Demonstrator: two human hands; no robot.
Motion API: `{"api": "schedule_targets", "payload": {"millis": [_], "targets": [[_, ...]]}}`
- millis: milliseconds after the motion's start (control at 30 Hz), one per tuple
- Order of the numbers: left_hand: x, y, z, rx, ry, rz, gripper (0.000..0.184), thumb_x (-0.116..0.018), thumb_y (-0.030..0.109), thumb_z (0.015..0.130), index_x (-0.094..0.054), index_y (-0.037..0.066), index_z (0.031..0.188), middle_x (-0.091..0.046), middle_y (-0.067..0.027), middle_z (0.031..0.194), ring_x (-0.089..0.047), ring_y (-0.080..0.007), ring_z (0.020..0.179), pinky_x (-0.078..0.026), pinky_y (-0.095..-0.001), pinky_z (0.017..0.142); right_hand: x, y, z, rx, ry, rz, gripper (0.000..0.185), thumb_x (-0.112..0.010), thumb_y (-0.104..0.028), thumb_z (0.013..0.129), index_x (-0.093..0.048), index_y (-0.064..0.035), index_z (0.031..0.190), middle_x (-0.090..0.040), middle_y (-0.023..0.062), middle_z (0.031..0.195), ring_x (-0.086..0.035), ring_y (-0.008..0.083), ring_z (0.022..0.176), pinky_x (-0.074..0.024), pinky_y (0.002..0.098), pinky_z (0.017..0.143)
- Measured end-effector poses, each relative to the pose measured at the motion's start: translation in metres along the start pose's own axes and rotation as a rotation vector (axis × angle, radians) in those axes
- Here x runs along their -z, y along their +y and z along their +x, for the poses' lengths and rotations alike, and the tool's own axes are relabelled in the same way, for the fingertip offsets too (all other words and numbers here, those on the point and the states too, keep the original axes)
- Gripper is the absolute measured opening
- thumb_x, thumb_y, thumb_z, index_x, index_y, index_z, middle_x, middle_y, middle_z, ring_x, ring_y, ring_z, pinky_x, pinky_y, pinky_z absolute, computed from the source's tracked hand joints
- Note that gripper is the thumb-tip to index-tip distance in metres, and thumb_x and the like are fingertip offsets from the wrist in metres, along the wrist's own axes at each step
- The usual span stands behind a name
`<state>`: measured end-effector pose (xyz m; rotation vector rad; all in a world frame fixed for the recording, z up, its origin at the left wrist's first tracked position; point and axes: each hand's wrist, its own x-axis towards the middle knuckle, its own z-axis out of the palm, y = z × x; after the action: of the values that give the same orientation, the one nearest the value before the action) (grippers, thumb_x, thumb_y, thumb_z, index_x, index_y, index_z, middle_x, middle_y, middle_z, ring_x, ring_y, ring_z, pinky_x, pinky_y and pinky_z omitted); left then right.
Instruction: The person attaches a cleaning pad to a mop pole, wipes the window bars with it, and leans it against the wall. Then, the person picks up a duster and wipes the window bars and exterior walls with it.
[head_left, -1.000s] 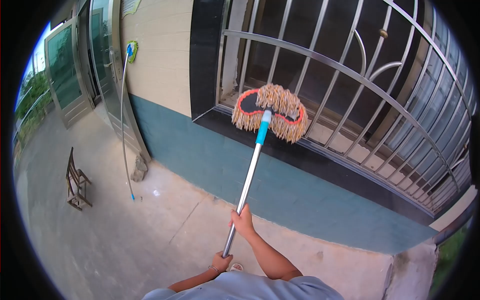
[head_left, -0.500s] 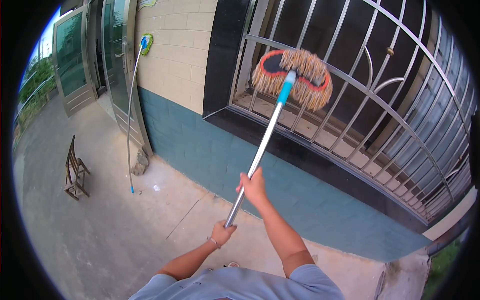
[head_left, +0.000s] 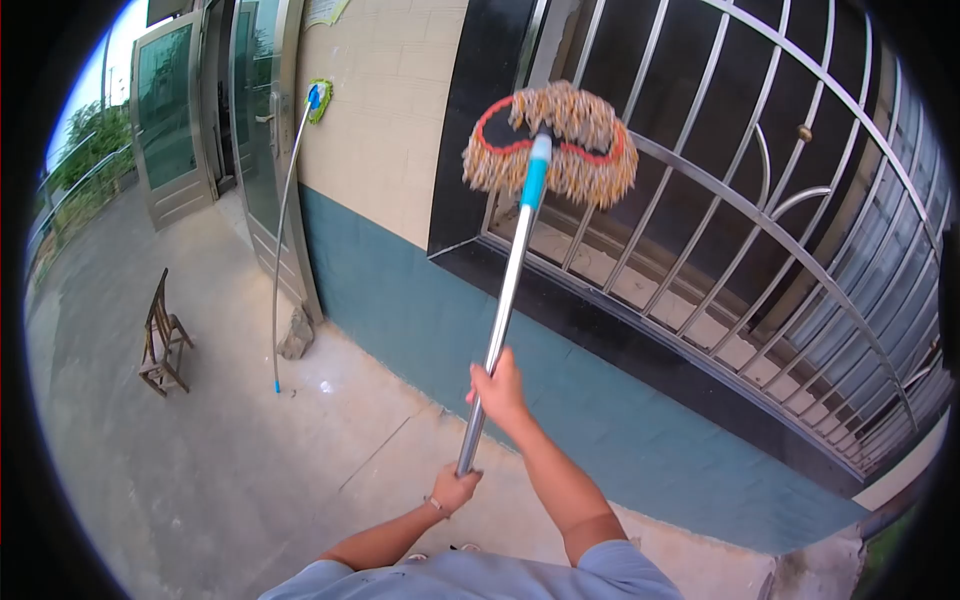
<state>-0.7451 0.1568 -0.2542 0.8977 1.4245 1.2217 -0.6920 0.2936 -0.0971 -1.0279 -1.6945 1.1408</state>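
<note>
A long-handled mop (head_left: 512, 268) with a silver pole and a blue collar rises from my hands. Its shaggy beige head, edged in red, is in front of the barred window (head_left: 690, 175); whether it touches the bars I cannot tell. My left hand (head_left: 455, 490) is closed round the bottom end of the pole. Higher up, my right hand (head_left: 498, 387) wraps the same pole.
A second mop (head_left: 287, 190) with a green head leans on the wall beside the open glass door (head_left: 262, 140). A stone (head_left: 297, 335) lies at the door's foot. A wooden chair (head_left: 163, 340) stands on the concrete at left. The window grille bulges out at right.
The mop head has shifted left and slightly up across the grille, and the pole stands more upright. Both hands keep their hold. The whole view has turned a little.
</note>
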Motion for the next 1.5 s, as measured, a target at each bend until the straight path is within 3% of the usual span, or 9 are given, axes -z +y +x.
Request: {"api": "schedule_targets", "payload": {"millis": [333,500,633,700,800,933,1133,1300,1500], "targets": [[0.049,-0.028,0.013,0.046,0.083,0.076,0.019,-0.062,0.015,0.076,-0.05,0.006,0.064,-0.048,-0.0008,0.05,-0.043,-0.0104,0.037,-0.035,-0.0265,0.035,-0.042,0.052,0.02,-0.111,-0.056,0.227,0.024,-0.052,-0.005,0.082,-0.032,0.001,0.094,-0.053,0.0104,0.065,-0.058,0.0204,0.047,-0.0489,0.0316,0.042],[0.063,-0.071,-0.041,0.386,0.053,0.081,0.018,-0.063,0.015,0.075,-0.051,0.006,0.064,-0.049,-0.0018,0.052,-0.046,-0.0112,0.039,-0.035,-0.0275,0.035,-0.07,0.113,-0.037,-0.229,-0.063,0.238,0.026,-0.053,-0.006,0.081,-0.032,-0.0001,0.095,-0.053,0.0106,0.066,-0.059,0.0207,0.048,-0.0488,0.0319,0.041],[0.061,-0.104,-0.07,0.409,0.041,0.015,0.018,-0.063,0.015,0.074,-0.051,0.006,0.065,-0.049,-0.002,0.051,-0.046,-0.0115,0.039,-0.035,-0.028,0.035,-0.077,0.119,-0.069,-0.407,-0.078,0.273,0.026,-0.052,-0.007,0.079,-0.032,-0.0009,0.095,-0.053,0.0098,0.066,-0.059,0.0219,0.049,-0.0487,0.0315,0.041],[0.052,-0.117,-0.072,0.26,0.115,0.143,0.022,-0.061,0.019,0.074,-0.054,0.003,0.06,-0.051,-0.0033,0.05,-0.048,-0.0108,0.044,-0.039,-0.0296,0.04,-0.071,0.122,-0.075,-0.412,-0.046,0.262,0.025,-0.052,-0.008,0.079,-0.033,-0.0003,0.094,-0.054,0.0101,0.066,-0.06,0.0224,0.05,-0.0492,0.0319,0.042],[0.035,-0.104,-0.092,0.196,0.075,0.155,0.024,-0.061,0.019,0.074,-0.053,0.002,0.059,-0.051,-0.0035,0.049,-0.048,-0.0113,0.043,-0.038,-0.0306,0.041,-0.053,0.099,-0.093,-0.455,-0.03,0.027,0.021,-0.051,-0.007,0.079,-0.036,0.0006,0.091,-0.055,0.0114,0.066,-0.06,0.021,0.051,-0.05,0.0325,0.046],[0.018,-0.095,-0.089,0.157,-0.032,0.12,0.026,-0.062,0.02,0.074,-0.053,0.0,0.059,-0.05,-0.0056,0.048,-0.048,-0.0133,0.044,-0.038,-0.0323,0.042,-0.025,0.064,-0.112,-0.326,0.095,0.039,0.022,-0.051,-0.011,0.079,-0.038,-0.0004,0.093,-0.053,0.0105,0.065,-0.06,0.0207,0.049,-0.0491,0.0331,0.046],[-0.041,0.036,-0.057,-0.286,-0.191,0.227,0.025,-0.061,0.019,0.077,-0.051,-0.001,0.067,-0.049,-0.0114,0.053,-0.045,-0.0167,0.049,-0.039,-0.0344,0.049,0.066,-0.031,-0.082,-0.015,0.442,0.158,0.014,-0.046,-0.003,0.08,-0.037,-0.0045,0.089,-0.048,0.0057,0.057,-0.05,0.0157,0.038,-0.0395,0.029,0.034],[-0.084,0.08,-0.074,-0.257,-0.329,0.137,0.026,-0.061,0.021,0.078,-0.051,-0.001,0.07,-0.051,-0.0128,0.057,-0.047,-0.0206,0.051,-0.041,-0.0352,0.052,0.13,-0.06,-0.084,-0.022,0.645,0.235,0.011,-0.046,-0.005,0.081,-0.038,-0.0044,0.089,-0.044,0.0054,0.056,-0.043,0.0135,0.034,-0.0366,0.0285,0.03],[-0.101,0.019,-0.096,-0.123,-0.411,0.077,0.026,-0.061,0.022,0.078,-0.051,-0.001,0.07,-0.052,-0.0121,0.057,-0.049,-0.0196,0.051,-0.041,-0.0353,0.052,0.129,-0.022,-0.124,-0.104,0.615,0.211,0.012,-0.045,-0.007,0.08,-0.039,-0.0037,0.09,-0.044,0.0057,0.053,-0.042,0.0142,0.033,-0.0356,0.0297,0.03]]}}
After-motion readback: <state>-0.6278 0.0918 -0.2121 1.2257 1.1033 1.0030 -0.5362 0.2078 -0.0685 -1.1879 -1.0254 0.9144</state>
